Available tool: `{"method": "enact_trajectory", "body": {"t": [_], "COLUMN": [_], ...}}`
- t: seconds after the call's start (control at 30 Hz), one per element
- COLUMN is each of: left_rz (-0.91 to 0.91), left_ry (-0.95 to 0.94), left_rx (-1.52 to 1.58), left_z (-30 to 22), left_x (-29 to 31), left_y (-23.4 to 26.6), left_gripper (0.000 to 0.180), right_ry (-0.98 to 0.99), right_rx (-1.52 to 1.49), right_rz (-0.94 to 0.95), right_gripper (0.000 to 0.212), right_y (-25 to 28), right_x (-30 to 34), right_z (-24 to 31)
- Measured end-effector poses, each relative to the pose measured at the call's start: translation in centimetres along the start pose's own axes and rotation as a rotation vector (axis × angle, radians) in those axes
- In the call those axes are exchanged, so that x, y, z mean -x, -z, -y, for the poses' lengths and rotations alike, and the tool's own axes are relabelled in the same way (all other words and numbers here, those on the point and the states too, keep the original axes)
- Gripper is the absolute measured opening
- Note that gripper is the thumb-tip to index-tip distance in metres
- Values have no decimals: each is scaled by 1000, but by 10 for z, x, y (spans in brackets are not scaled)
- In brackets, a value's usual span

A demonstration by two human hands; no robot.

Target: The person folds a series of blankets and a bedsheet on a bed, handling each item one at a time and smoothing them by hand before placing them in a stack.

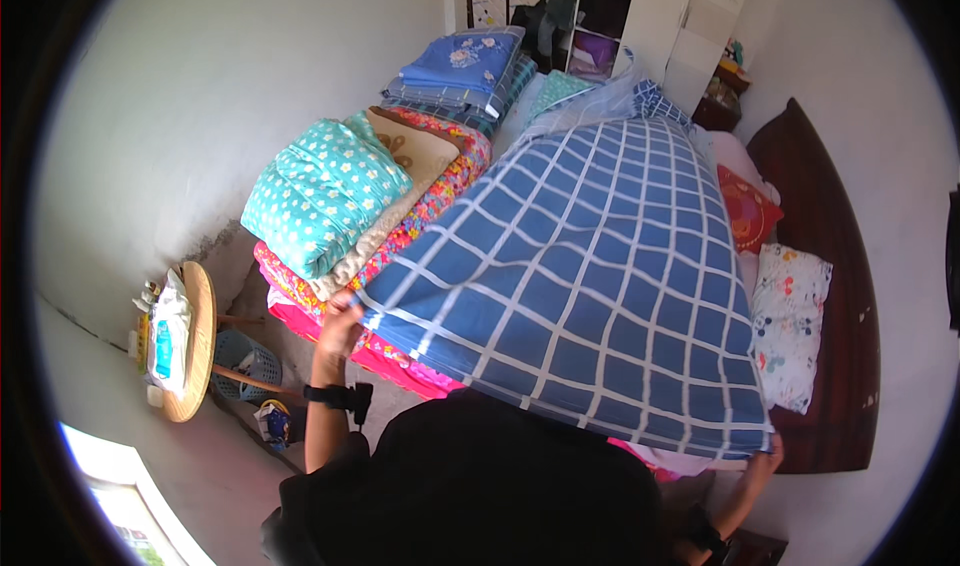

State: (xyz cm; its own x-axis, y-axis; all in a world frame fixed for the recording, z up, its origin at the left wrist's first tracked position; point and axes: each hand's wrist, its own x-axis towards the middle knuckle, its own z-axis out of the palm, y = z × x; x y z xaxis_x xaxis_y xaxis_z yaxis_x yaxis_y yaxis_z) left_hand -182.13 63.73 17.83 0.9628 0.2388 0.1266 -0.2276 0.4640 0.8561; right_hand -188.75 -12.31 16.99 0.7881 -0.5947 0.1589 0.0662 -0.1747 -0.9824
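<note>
View: head, looking down over a bed with the person's two hands at its near side.
Checked cover: blue checked cover (pixel 575 266) with white lines, spread over most of the bed; near edge stretched between the two hands, far end rumpled, with thin pale cloth beside it.
Left hand: left hand (pixel 341 330) at the cover's near left corner, fingers closed, the cloth edge pinched between them; black band (pixel 338 397) on that wrist.
Right hand: right hand (pixel 765 459) at the near right corner, below the headboard; fingers bent in on the corner, small in view, apparently pinching it.
Under the near edge: bright pink cloth (pixel 405 366) showing.
Left of cover: folded teal quilt (pixel 325 194) with white flowers, on a beige blanket (pixel 432 156), both over red floral bedding (pixel 475 164).
Farther back: stack of folded blue bedding (pixel 460 63), then open shelves (pixel 597 54) holding cloth.
Head end: dark wooden headboard (pixel 845 326); red pillow (pixel 742 211) and white printed pillow (pixel 790 328) just beside the cover.
Left wall: round wooden table (pixel 204 341) with a white and teal package (pixel 169 336) on it; grey-blue basket (pixel 262 364) below.
</note>
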Motion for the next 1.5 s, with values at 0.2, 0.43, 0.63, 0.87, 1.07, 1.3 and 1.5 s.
{"method": "enact_trajectory", "body": {"t": [0.2,0.43,0.63,0.87,1.07,1.3,1.5], "left_rz": [-98,-242,-208,-239,-254,-192,-237], "left_ry": [281,530,668,786,857,789,788], "left_rx": [-183,-542,-690,-622,-497,-498,-460], "left_z": [75,99,128,140,167,179,191], "left_x": [26,35,66,86,89,119,146], "left_y": [30,33,71,90,125,124,122], "left_gripper": [6,15,20,24,15,21,24], "right_ry": [-272,-404,-330,-467,-672,-769,-878], "right_rx": [83,344,299,197,-127,32,-207], "right_rz": [-15,82,60,2,-172,-42,-144], "right_gripper": [15,6,9,5,26,19,23], "right_y": [-10,-16,-9,-15,-26,6,11], "right_x": [52,82,97,124,151,145,128], "right_z": [-97,-146,-168,-152,-136,-131,-151]}}
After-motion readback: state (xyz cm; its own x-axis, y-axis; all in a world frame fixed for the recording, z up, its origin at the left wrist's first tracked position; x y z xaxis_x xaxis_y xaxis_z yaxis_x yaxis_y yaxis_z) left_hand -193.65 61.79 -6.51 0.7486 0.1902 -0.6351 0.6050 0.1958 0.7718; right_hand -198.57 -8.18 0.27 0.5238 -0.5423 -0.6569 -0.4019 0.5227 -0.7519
